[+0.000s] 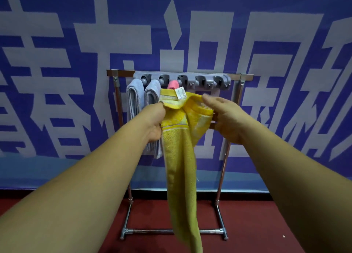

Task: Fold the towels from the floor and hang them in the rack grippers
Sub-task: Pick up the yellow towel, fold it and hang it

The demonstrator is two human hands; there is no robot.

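A yellow towel [179, 157] is held up near the rack [236, 75], its top grasped by the left hand [154, 123] and the right hand [224, 115]; two grey towels [135, 98] are hung at the rack's left.

A deep blue banner [209, 5] printed with huge pale grey Chinese characters [122, 37] covers the whole back wall. Its bottom edge fades to light blue [57, 172]. Below lies a dark red floor [262, 224].

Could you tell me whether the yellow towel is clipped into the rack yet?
Not yet: the left hand and right hand hold the yellow towel before the rack.
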